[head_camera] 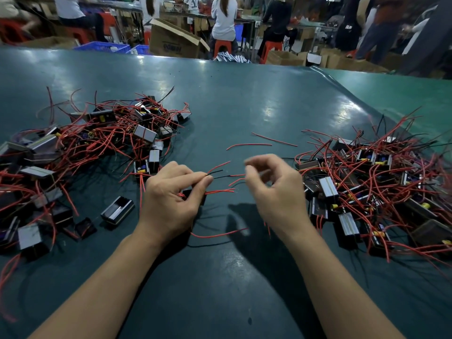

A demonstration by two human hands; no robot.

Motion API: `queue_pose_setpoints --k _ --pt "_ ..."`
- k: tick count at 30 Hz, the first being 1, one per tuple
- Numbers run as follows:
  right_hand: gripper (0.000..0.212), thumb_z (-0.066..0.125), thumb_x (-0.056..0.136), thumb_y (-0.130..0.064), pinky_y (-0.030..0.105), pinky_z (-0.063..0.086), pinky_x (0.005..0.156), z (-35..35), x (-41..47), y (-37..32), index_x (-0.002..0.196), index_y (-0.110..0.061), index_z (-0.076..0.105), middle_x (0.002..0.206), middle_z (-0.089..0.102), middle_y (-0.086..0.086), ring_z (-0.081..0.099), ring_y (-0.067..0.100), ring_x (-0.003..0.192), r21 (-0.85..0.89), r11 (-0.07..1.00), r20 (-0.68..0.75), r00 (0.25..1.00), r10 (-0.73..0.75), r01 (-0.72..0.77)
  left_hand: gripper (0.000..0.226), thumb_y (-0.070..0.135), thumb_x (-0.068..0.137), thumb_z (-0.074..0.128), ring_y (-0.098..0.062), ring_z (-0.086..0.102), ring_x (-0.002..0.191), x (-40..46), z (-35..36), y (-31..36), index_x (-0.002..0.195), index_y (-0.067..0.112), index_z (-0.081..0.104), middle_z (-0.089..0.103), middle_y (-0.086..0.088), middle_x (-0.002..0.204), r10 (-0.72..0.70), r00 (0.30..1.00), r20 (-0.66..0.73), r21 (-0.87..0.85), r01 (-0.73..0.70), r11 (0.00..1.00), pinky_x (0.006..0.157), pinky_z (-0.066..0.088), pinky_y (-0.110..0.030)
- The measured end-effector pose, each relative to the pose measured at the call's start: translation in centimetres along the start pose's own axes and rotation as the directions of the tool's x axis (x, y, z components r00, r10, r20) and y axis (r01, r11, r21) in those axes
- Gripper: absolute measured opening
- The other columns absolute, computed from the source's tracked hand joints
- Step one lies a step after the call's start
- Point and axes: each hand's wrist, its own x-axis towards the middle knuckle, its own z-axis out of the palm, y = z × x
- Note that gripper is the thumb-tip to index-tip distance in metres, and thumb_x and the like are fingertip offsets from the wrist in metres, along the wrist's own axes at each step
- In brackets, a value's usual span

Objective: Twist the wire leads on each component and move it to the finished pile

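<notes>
Between two piles, left hand (168,199) pinching component (189,194), mostly hidden, leads (220,178) pointing right; right hand (274,189) blurred, fingers curled, grip impossible to tell.

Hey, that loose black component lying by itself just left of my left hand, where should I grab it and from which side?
Probably best taken from above, with the left hand, which is nearer. Pinch the black component across its two long side walls. It lies flat, apart from the left pile, with bare mat around it, so the fingers have room on both sides.
</notes>
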Motion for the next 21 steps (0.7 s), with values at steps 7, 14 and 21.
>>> queue_pose_setpoints --k 7,14,21 --pt "0.004 0.072 0.084 -0.007 0.014 0.036 0.057 0.7 -0.4 0.3 0.083 -0.01 0.072 0.076 0.061 -0.002 0.052 0.017 0.057 -0.08 0.956 0.135 0.953 -0.27 0.282 0.008 0.012 0.085 0.071 -0.023 0.051 0.062 0.0 0.1 0.2 0.083 0.009 0.077 0.063 -0.002 0.065 0.023 0.998 0.059 -0.022 -0.022 1.0 0.058 0.043 -0.037" --pt "0.003 0.067 0.077 -0.013 0.029 0.044 0.059 1.0 -0.5 0.4 0.076 -0.01 0.066 0.071 0.062 -0.002 0.053 0.015 0.06 -0.14 0.956 0.15 0.96 -0.236 0.257 0.007 0.013 0.083 0.073 -0.02 0.048 0.062 0.0 0.2 0.2 0.081 0.009 0.078 0.061 0.0 0.064 0.033 0.996 0.081 -0.037 -0.03 0.999 0.058 0.042 -0.033" --pt "0.007 0.067 0.077 -0.008 0.032 0.046 0.064 -0.4 0.6 1.4 0.072 -0.009 0.063 0.068 0.061 0.0 0.056 0.016 0.063 -0.234 0.969 -0.124 0.986 -0.114 0.083 0.008 0.012 0.084 0.072 -0.021 0.048 0.059 0.0 -0.2 -0.2 0.08 0.009 0.078 0.061 0.0 0.064 0.039 0.998 0.053 -0.005 -0.039 0.999 0.057 0.042 -0.032"
